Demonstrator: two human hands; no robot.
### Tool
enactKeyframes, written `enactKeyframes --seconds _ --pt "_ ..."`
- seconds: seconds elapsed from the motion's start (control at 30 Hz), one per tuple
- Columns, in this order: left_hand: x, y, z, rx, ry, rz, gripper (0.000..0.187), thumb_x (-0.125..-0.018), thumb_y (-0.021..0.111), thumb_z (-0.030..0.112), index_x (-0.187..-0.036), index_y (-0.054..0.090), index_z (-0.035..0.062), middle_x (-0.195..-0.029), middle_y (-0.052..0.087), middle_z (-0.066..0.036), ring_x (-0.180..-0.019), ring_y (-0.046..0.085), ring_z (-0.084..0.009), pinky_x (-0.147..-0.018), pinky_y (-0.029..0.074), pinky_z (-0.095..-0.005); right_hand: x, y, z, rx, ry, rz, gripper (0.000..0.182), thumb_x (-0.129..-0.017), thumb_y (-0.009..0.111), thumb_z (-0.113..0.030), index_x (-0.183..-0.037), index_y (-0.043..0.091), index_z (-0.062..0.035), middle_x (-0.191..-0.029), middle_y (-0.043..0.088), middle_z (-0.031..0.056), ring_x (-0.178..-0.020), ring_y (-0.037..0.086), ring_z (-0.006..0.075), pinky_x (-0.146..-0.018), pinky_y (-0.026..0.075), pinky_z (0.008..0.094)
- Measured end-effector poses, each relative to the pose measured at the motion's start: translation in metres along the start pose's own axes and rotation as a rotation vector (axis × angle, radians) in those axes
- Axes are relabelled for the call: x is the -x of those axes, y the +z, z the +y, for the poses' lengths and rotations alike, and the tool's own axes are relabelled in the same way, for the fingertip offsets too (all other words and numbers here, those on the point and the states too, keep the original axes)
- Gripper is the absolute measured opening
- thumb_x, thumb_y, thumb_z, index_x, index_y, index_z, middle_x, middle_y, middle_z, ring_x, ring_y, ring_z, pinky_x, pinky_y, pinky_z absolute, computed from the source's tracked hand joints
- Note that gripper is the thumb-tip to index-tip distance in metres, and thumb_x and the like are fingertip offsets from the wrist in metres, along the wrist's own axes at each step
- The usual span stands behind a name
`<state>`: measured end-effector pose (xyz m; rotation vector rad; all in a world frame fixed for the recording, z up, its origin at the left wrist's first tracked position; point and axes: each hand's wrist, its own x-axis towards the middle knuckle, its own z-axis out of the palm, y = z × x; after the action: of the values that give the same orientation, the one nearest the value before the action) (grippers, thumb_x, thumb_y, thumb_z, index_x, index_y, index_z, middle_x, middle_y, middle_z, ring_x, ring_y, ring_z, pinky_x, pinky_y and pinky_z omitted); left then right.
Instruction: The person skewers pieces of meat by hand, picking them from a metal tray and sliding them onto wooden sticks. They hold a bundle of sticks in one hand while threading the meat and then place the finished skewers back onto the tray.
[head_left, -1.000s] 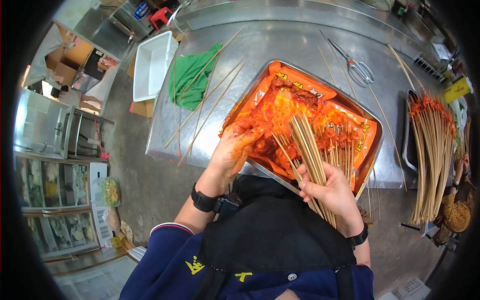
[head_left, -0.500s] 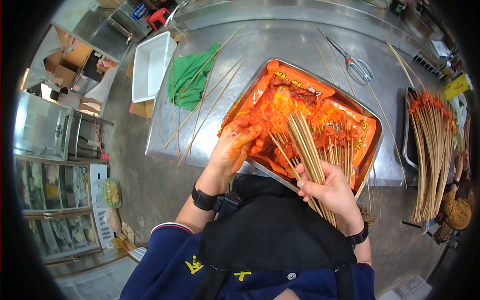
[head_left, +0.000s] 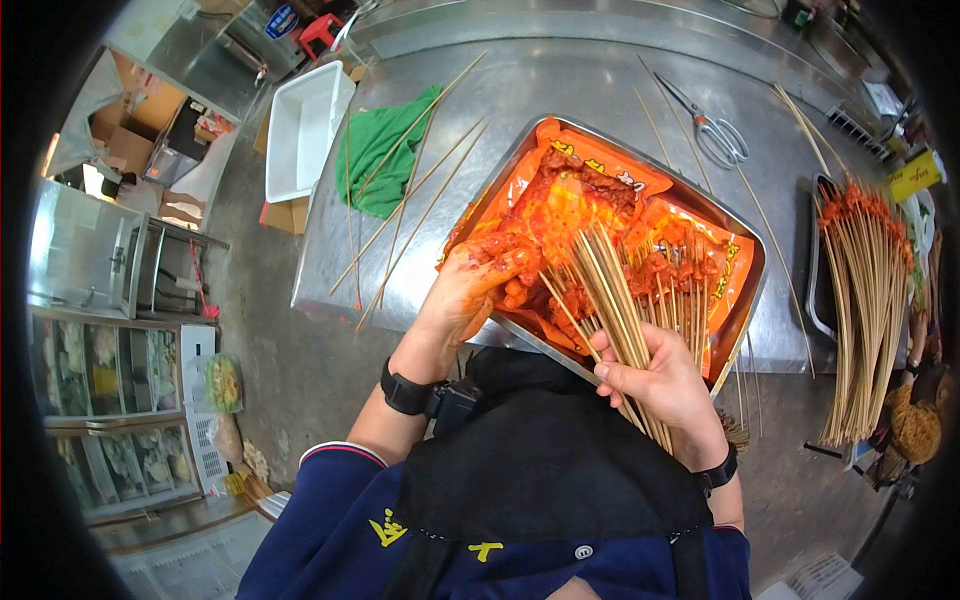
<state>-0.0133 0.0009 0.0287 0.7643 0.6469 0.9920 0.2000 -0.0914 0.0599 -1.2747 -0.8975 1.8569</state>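
Note:
My left hand point(head_left: 482, 280), its fingers smeared with red sauce, is closed around some red-coated meat point(head_left: 517, 292) at the near left rim of a metal tray point(head_left: 752, 290). My right hand point(head_left: 660, 378) grips a bundle of bamboo skewers point(head_left: 618, 300) over the tray's near edge. One skewer slants out of the bundle toward the left hand. Inside the tray lie orange printed plastic bags point(head_left: 610, 168) covered in red marinade. Several finished meat skewers point(head_left: 683, 285) rest at its right side, meat ends inward.
On the steel table point(head_left: 480, 90) are a green cloth point(head_left: 385, 165), loose skewers point(head_left: 425, 215) and scissors point(head_left: 718, 140). A white plastic bin point(head_left: 305, 130) stands at the left edge. At right, a dark tray point(head_left: 822, 270) bears a large pile of meat skewers point(head_left: 865, 310).
My left hand's fingers have curled further around the meat and shifted slightly right, toward the skewer tips. My right hand and its skewer bundle have hardly moved.

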Motion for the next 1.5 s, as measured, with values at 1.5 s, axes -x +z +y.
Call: enactKeyframes --seconds 1.5 --pt "-0.010 -0.005 -0.007 -1.874 -0.120 -0.114 0.025 -0.065 0.062 0.016 -0.080 0.055 -0.0030 -0.077 0.057 -0.022 -0.078 0.056 -0.0364 -0.067 0.044 -0.0432 0.007 -0.011 -0.006 -0.164 -0.119 0.118 0.024 -0.083 0.045 -0.002 -0.105 0.050 0.0049 -0.094 0.058 0.0133 -0.083 0.060 0.0182 -0.074 0.050 0.0296"
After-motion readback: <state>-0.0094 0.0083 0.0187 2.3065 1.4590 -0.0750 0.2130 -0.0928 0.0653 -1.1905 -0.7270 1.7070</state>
